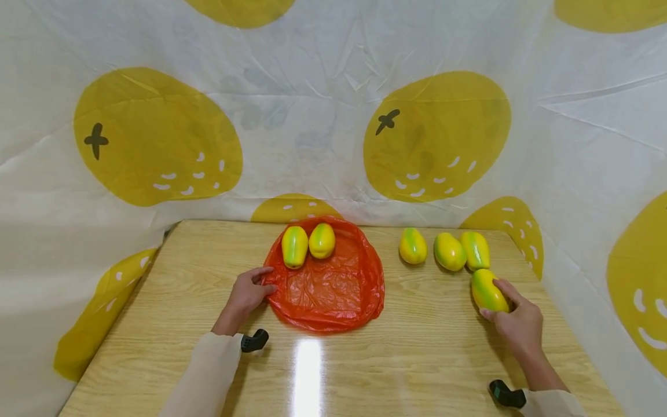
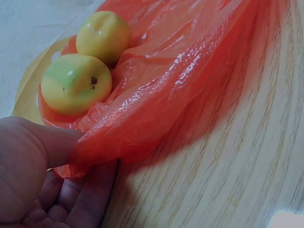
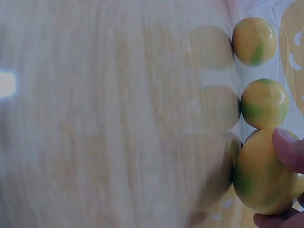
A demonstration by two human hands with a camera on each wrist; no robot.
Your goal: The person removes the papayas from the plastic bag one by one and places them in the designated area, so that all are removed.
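A red plastic bag (image 1: 323, 289) lies spread on the table with its rim bunched into a ring. Two yellow-green papayas (image 1: 294, 247) rest inside it at the back left. My left hand (image 1: 249, 294) pinches the bag's left rim; in the left wrist view the thumb (image 2: 57, 145) lies over the red film and the fingers sit under it. On the right, my right hand (image 1: 521, 324) grips another papaya (image 1: 488, 291) by its right side, thumb at the near end. Close behind that one stand three more papayas (image 1: 475, 251) in a loose row.
The wooden table (image 1: 427, 353) ends at a white cloth (image 1: 307, 127) printed with large yellow fruit, which hangs behind and along both sides. Black devices (image 1: 254, 341) stick out at both wrists. Bright light reflects off the table's front.
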